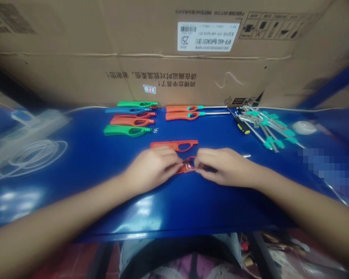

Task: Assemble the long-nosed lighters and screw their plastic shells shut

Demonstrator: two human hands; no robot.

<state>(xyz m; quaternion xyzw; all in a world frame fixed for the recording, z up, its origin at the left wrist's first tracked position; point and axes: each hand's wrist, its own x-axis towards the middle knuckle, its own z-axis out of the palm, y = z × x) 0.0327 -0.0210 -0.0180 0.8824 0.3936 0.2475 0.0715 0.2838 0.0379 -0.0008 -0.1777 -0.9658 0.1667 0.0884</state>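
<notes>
My left hand is closed in a pinch at the left part of an orange-red lighter housing half on the blue table. My right hand has its fingers pinched at the other end of this housing, covering that end. A thin pale wire shows inside the handle loop between the hands. Past my right hand sticks out the tip of a metal tube. A second orange-red housing half lies just beyond my hands, its left end partly behind my left hand.
Green, blue and orange lighter bodies lie at the back left. Two orange lighters with metal tubes lie at back centre. To the right are metal tubes with teal parts and a screwdriver. White cable coils left; cardboard stands behind.
</notes>
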